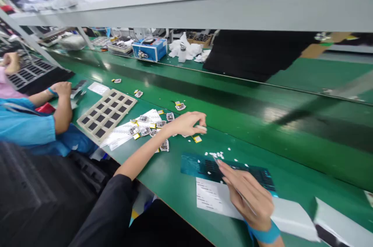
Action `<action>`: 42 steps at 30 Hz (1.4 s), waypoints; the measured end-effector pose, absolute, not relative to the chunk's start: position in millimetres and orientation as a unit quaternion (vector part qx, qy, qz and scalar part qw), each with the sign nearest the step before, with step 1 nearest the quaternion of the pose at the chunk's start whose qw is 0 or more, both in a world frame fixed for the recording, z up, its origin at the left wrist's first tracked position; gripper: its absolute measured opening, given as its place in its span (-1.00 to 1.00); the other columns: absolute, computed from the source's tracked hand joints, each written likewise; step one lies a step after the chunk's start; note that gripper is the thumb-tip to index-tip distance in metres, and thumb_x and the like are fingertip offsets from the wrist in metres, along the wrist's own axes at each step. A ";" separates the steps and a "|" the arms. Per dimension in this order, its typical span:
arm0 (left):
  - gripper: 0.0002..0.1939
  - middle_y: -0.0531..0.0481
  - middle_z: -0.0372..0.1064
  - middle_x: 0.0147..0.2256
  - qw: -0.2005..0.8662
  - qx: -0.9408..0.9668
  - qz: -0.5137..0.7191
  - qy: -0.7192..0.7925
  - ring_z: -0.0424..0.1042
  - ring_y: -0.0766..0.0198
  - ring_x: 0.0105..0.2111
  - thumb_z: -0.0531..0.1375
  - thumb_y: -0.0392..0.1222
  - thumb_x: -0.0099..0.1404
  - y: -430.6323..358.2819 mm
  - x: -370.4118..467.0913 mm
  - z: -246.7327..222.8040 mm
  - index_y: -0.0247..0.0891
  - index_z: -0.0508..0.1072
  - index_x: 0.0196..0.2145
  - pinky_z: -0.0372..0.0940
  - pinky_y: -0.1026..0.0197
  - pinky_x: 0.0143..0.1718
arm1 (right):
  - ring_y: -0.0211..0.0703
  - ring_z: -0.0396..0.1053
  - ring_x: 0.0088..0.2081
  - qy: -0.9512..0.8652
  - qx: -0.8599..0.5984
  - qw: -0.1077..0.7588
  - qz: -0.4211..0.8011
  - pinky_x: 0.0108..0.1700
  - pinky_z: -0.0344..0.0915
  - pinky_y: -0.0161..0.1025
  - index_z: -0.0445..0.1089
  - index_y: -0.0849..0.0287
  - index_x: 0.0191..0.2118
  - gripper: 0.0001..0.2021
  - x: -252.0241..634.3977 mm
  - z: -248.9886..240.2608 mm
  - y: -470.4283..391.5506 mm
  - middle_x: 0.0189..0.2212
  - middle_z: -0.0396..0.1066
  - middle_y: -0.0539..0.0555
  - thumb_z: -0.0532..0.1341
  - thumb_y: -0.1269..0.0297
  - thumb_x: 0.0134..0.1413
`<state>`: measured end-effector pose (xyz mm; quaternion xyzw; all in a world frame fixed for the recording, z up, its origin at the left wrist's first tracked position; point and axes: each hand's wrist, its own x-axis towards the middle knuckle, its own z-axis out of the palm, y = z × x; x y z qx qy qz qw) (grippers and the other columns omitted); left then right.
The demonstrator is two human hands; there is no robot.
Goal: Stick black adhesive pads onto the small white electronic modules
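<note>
Picking parts, frame centre.
My left hand (188,123) pinched a small part (201,127) beside the yellow tab (197,138); right hand (247,196) gripped tweezers (219,162) over the teal sheet (204,167), lower centre. Next likely needs careful placement.

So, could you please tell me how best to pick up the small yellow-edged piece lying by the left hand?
Probably by its two side edges, from above. The yellow-edged piece lies flat on the green table, just under the left hand, so only its thin edges offer any hold.

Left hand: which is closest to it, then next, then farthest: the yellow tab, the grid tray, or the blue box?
1. yellow tab, just under the left hand.
2. grid tray, off to the left.
3. blue box, far across the belt.
</note>
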<state>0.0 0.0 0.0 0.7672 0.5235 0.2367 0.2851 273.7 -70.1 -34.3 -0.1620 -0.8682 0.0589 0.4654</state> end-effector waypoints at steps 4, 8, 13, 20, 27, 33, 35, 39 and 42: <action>-0.70 -0.01 0.55 -0.37 0.516 0.608 0.405 0.446 0.63 0.19 -0.34 0.22 0.09 0.47 -33.1 31.6 -12.3 -0.21 0.33 -0.16 0.45 0.20 -0.27 | 0.01 0.56 -0.26 -0.811 -0.272 0.516 0.039 -0.21 0.50 -0.04 0.57 0.09 -0.08 -0.75 272.4 -39.0 -67.0 -0.35 0.67 0.11 0.14 0.45 0.41; -0.64 0.07 0.49 -0.48 0.644 0.494 0.419 0.406 0.53 0.30 -0.58 0.19 0.10 0.49 -57.2 56.3 -33.5 -0.26 0.39 -0.01 0.37 0.31 -0.50 | -0.17 0.40 -0.55 -0.766 -0.373 0.519 0.080 -0.48 0.32 -0.21 0.49 0.06 -0.25 -0.71 269.8 -39.1 -71.2 -0.57 0.45 -0.03 0.06 0.42 0.46; -0.68 0.03 0.54 -0.38 0.660 0.506 0.406 0.379 0.58 0.32 -0.56 0.23 0.02 0.47 -68.8 69.6 -40.8 -0.26 0.46 0.01 0.42 0.31 -0.46 | -0.28 0.34 -0.58 -0.807 -0.377 0.441 0.110 -0.45 0.34 -0.32 0.48 0.10 0.03 -0.82 265.2 -42.8 -72.8 -0.52 0.45 -0.10 0.27 0.36 0.36; -0.72 0.07 0.57 -0.47 0.613 0.505 0.434 0.424 0.65 0.24 -0.49 0.30 0.00 0.42 -78.2 77.5 -37.1 -0.25 0.45 -0.08 0.48 0.31 -0.40 | -0.33 0.33 -0.54 -0.805 -0.373 0.441 0.137 -0.50 0.26 -0.36 0.44 0.09 -0.18 -0.91 263.3 -47.2 -73.0 -0.43 0.48 -0.06 0.28 0.44 0.31; -0.58 0.06 0.56 -0.48 0.616 0.474 0.464 0.426 0.62 0.22 -0.54 0.34 0.17 0.35 -80.9 83.0 -38.3 -0.22 0.37 -0.16 0.53 0.23 -0.43 | -0.37 0.26 -0.58 -0.771 -0.399 0.468 0.165 -0.53 0.29 -0.36 0.44 0.09 -0.17 -0.95 261.3 -47.7 -74.5 -0.42 0.50 -0.08 0.31 0.36 0.32; -0.67 0.03 0.58 -0.47 0.575 0.484 0.473 0.460 0.62 0.23 -0.53 0.30 0.11 0.38 -86.3 87.2 -36.9 -0.20 0.38 -0.18 0.52 0.23 -0.44 | -0.23 0.55 -0.32 -0.800 -0.380 0.449 0.121 -0.32 0.54 -0.30 0.54 0.11 0.01 -0.80 262.8 -49.8 -75.0 -0.26 0.61 0.06 0.27 0.44 0.35; -0.71 0.03 0.59 -0.47 0.546 0.501 0.473 0.477 0.63 0.23 -0.51 0.29 0.07 0.38 -87.7 87.2 -36.0 -0.19 0.40 -0.18 0.52 0.23 -0.44 | -0.21 0.59 -0.28 -0.809 -0.374 0.444 0.091 -0.26 0.59 -0.28 0.54 0.08 0.07 -0.72 264.1 -53.9 -75.9 -0.22 0.63 0.06 0.26 0.48 0.33; -0.80 0.07 0.58 -0.49 0.509 0.522 0.463 0.504 0.63 0.25 -0.50 0.27 -0.03 0.37 -90.9 86.8 -33.4 -0.19 0.42 -0.17 0.53 0.24 -0.41 | -0.20 0.62 -0.24 -0.825 -0.360 0.434 0.044 -0.20 0.62 -0.28 0.53 0.04 0.13 -0.59 267.3 -62.0 -77.2 -0.18 0.65 0.05 0.22 0.58 0.27; -0.87 0.07 0.59 -0.49 0.486 0.530 0.455 0.526 0.64 0.24 -0.50 0.25 -0.12 0.36 -93.4 88.0 -33.8 -0.18 0.44 -0.19 0.51 0.26 -0.44 | -0.19 0.62 -0.21 -0.847 -0.343 0.401 0.058 -0.19 0.63 -0.25 0.54 0.07 0.09 -0.56 269.5 -63.1 -75.3 -0.16 0.65 0.06 0.14 0.63 0.25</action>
